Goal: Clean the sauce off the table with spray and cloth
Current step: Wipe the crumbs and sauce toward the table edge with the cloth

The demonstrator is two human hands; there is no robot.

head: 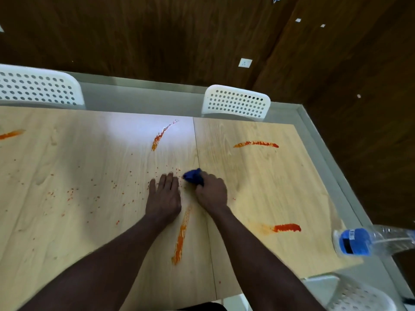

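Observation:
My right hand is shut on a bunched blue cloth and presses it on the light wooden table near the middle seam. My left hand lies flat on the table just left of the cloth, fingers apart, holding nothing. Orange-red sauce streaks mark the table: one between my forearms, one at the near right, one at the far right, one at the far middle and one at the left edge. Small sauce specks scatter left of my hands. A clear bottle with a blue label lies at the table's right edge.
White perforated chairs stand beyond the far edge at left and at centre right, and another sits at the near right corner. A dark wood-panelled wall rises behind the table, with a grey ledge along the right.

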